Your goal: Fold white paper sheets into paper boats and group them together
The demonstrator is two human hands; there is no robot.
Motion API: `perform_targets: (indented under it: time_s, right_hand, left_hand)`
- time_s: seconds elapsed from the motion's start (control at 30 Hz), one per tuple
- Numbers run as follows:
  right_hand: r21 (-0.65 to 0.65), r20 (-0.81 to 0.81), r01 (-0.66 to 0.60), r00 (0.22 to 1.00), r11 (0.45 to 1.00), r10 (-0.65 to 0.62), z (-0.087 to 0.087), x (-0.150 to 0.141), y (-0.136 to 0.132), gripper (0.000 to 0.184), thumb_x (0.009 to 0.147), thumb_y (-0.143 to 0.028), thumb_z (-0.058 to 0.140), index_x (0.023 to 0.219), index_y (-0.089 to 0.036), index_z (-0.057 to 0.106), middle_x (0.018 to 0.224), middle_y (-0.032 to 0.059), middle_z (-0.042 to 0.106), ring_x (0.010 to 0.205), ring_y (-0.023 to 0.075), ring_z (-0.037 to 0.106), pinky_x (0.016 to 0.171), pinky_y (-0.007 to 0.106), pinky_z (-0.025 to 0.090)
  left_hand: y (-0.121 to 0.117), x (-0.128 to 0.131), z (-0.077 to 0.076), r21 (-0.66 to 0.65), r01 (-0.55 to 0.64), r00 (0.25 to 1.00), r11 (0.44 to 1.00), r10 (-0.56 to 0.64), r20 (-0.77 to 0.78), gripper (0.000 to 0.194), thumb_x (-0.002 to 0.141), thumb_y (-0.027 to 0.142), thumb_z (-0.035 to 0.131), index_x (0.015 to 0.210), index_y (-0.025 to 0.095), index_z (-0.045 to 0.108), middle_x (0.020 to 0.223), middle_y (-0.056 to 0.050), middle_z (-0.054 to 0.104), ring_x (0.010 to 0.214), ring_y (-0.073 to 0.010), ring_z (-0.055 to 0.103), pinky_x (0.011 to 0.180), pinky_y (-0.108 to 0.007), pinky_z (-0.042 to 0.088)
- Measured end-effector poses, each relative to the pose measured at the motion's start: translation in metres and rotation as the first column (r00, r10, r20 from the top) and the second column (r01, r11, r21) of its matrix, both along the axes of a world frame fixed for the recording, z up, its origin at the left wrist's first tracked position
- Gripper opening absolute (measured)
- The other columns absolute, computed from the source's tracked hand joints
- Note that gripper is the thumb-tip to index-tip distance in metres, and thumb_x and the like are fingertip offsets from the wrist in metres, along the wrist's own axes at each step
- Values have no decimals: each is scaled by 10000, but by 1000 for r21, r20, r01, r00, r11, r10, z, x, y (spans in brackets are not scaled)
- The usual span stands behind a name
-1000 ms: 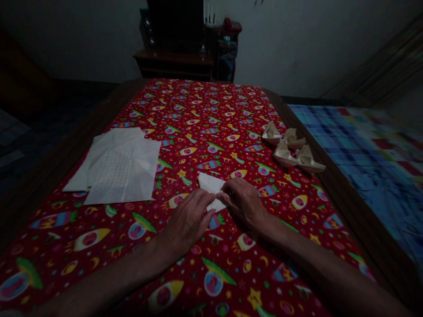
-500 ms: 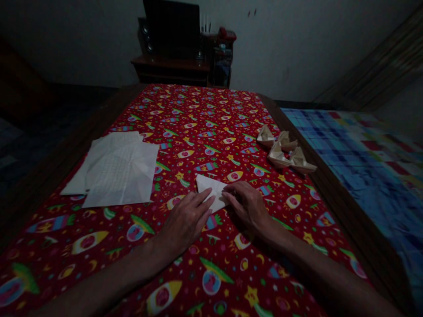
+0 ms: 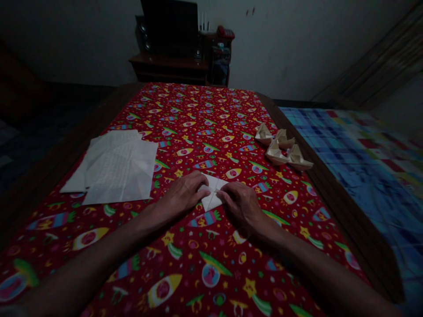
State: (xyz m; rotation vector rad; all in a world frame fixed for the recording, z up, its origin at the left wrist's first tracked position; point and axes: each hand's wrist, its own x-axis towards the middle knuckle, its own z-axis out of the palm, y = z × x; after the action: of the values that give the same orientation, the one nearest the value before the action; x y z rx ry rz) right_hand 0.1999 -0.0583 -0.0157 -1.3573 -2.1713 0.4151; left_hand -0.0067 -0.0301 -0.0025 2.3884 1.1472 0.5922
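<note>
Left hand (image 3: 187,191), flatter earlier, now grips paper (image 3: 212,202); right hand (image 3: 243,203), dimly seen, apparently pinches it. Paper lies between them.

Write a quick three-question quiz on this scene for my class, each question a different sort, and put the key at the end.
1. True or false: the person's left hand and right hand both touch the small white paper.

2. Choose one. Seen from the person's side, the loose sheets lie:
a) to the right of the small white paper
b) to the left of the small white paper
c) underneath the small white paper

3. Fill the gap: the folded paper shapes sit near the ____ edge of the red patterned cloth.

Key: 1. true; 2. b; 3. right
</note>
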Motion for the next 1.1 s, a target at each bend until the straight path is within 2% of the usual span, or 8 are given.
perform_targets:
  time_s: [0.13,0.5,1.1]
  right_hand:
    - [-2,-3,-4,1000,1000,4,1,-2,2,187,872,-301,530,773,-176,628,724,37,646,660,151,561,632,258,400]
    - [30,67,-27,997,999,25,0,-3,3,175,876,-300,528,783,-183,619,739,34,634,674,153,551,632,261,380]
    - [45,122,-52,991,998,46,4,-4,1,199,896,-287,500,782,-161,605,735,58,614,693,170,535,645,270,373]
  left_hand:
    - [-2,2,0,-14,-51,999,999,51,13,132,850,288,509,805,176,563,789,-2,567,734,-146,541,629,-248,395]
    - [-3,5,-10,22,-155,987,988,154,39,106,823,263,528,771,176,557,760,-3,564,706,-150,534,639,-258,397]
    - [-9,8,-8,72,-184,983,980,184,10,83,840,227,542,778,172,537,786,-4,545,722,-147,523,642,-256,380]
